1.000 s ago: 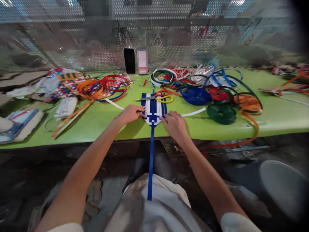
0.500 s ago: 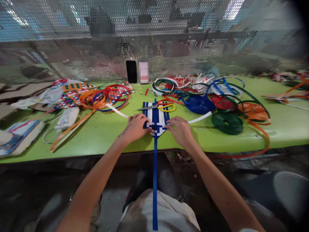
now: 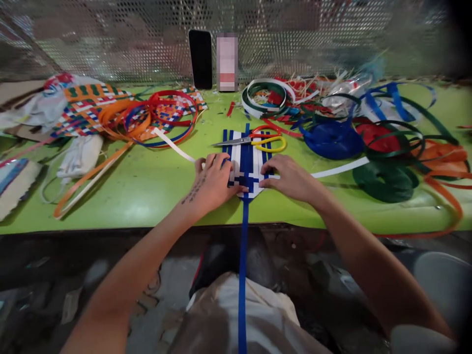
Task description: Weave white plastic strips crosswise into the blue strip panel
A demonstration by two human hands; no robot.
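The blue strip runs out of view past the bottom edge.

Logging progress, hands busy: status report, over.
Left hand pressing blue-and-white weave; right hand at its right edge. Weave flat on green table, blue strip hanging off. Scissors just behind.

A lime-green worktable was backed by a perforated metal mesh screen; a dark, littered floor was seen beneath.

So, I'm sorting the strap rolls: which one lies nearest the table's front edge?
The dark green roll, right of the right hand; the blue roll and red roll lie further back.
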